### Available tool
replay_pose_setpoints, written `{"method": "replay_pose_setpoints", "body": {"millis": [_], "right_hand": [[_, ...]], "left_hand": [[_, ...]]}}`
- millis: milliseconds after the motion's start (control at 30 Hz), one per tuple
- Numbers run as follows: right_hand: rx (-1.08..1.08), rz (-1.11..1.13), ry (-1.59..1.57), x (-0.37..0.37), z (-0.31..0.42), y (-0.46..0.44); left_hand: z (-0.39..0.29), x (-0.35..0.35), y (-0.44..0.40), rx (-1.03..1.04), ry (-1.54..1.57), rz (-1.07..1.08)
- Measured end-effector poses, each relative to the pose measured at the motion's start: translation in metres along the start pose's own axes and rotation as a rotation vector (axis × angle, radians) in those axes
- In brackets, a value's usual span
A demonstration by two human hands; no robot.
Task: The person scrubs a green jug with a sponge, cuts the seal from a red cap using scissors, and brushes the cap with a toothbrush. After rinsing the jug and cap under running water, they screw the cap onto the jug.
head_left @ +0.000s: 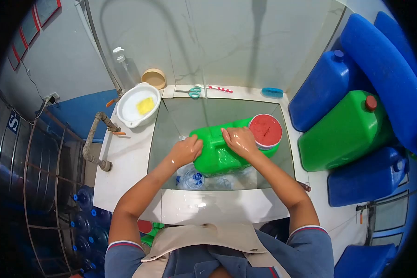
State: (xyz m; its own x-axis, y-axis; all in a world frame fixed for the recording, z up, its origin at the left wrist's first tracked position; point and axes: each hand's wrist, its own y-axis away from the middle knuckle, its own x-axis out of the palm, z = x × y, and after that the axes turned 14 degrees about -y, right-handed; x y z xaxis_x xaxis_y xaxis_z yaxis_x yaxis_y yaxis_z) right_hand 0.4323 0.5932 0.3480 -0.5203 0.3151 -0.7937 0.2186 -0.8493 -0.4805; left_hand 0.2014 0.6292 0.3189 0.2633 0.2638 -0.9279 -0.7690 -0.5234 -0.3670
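Left hand point(187, 149) clamped on edge of green jerrycan point(209, 161), right hand point(241, 140) clamped on top; clear bottles point(191, 180) beside, in sink point(224, 109).

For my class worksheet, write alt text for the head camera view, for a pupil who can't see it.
A person's left hand and right hand are on a bright green jerrycan at a sink. A white bowl holding a yellow sponge sits to the left; blue containers stand to the right.
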Motion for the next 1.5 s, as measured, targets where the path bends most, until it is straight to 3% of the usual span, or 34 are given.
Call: {"method": "replay_pose_setpoints", "body": {"millis": [167, 333, 367, 433, 567, 633, 667, 733, 767, 833, 867, 933, 967, 1033, 1067, 1133, 1167, 1233, 1267, 1333, 1367, 1433, 1467, 1500], "right_hand": [[0.040, -0.108, 0.047, 0.000, 0.017, 0.011], [0.102, -0.122, 0.095, 0.009, 0.022, 0.032], [0.101, -0.122, 0.093, 0.009, 0.024, 0.031], [0.154, -0.116, 0.109, 0.012, 0.032, 0.040], [0.168, -0.115, 0.116, 0.029, 0.051, 0.053], [0.114, -0.087, 0.077, 0.027, 0.055, 0.059], [0.081, -0.110, 0.071, 0.022, 0.051, 0.062], [0.061, -0.129, 0.064, 0.007, 0.040, 0.069], [0.041, -0.139, 0.058, 0.002, 0.036, 0.074], [0.048, -0.140, 0.070, -0.005, 0.030, 0.083], [0.065, -0.121, 0.061, -0.008, 0.029, 0.087], [0.088, -0.103, 0.052, -0.013, 0.029, 0.097], [0.101, -0.107, 0.035, -0.015, 0.028, 0.102], [0.122, -0.108, 0.021, -0.020, 0.025, 0.111], [0.145, -0.116, 0.004, -0.023, 0.023, 0.112], [0.173, -0.129, -0.012, -0.027, 0.018, 0.115], [0.185, -0.102, -0.035, -0.030, 0.015, 0.118], [0.196, -0.071, -0.059, -0.034, 0.009, 0.123], [0.207, -0.065, -0.084, -0.037, 0.007, 0.125], [0.218, -0.062, -0.108, -0.042, 0.001, 0.128], [0.240, -0.052, -0.115, -0.044, -0.005, 0.131], [0.265, -0.040, -0.119, -0.049, -0.009, 0.133], [0.310, 0.027, -0.163, -0.054, -0.008, 0.131], [0.356, 0.096, -0.210, -0.060, -0.006, 0.130]], "left_hand": [[0.001, 0.016, -0.006, -0.157, -0.031, -0.107], [-0.015, 0.015, 0.001, -0.310, 0.035, 0.044], [-0.016, 0.016, 0.000, -0.312, 0.033, 0.044], [-0.021, 0.020, 0.001, -0.549, 0.069, 0.057], [0.009, 0.038, 0.005, -0.615, 0.060, 0.029], [0.024, 0.008, 0.004, -0.907, 0.773, 0.962], [0.020, -0.008, 0.004, -0.907, 0.768, 0.958], [0.005, -0.030, 0.008, -0.672, 0.718, 0.778], [-0.006, -0.032, 0.015, -0.661, 0.713, 0.788], [-0.032, -0.030, 0.031, 0.018, 0.498, 0.021], [-0.039, -0.028, 0.033, 0.023, 0.501, 0.023], [-0.049, -0.024, 0.035, -0.229, 0.481, 0.255], [-0.046, -0.023, 0.030, -0.222, 0.484, 0.256], [-0.039, -0.019, 0.019, -0.825, 1.133, 1.157], [-0.045, -0.024, 0.019, -0.818, 1.133, 1.164], [-0.061, -0.047, 0.018, -0.437, 0.570, 0.631], [-0.068, -0.050, 0.017, -0.432, 0.568, 0.635], [-0.081, -0.054, 0.012, 0.103, 0.246, -0.165], [-0.082, -0.048, 0.013, 0.101, 0.246, -0.164], [-0.082, -0.037, 0.012, -0.123, 0.286, 0.423], [-0.083, -0.045, 0.003, -0.119, 0.284, 0.424], [-0.087, -0.067, -0.018, -0.305, 0.335, 0.989], [-0.090, -0.066, -0.016, -0.301, 0.336, 0.988], [-0.095, -0.063, -0.008, -0.158, 0.319, 0.524]]}}
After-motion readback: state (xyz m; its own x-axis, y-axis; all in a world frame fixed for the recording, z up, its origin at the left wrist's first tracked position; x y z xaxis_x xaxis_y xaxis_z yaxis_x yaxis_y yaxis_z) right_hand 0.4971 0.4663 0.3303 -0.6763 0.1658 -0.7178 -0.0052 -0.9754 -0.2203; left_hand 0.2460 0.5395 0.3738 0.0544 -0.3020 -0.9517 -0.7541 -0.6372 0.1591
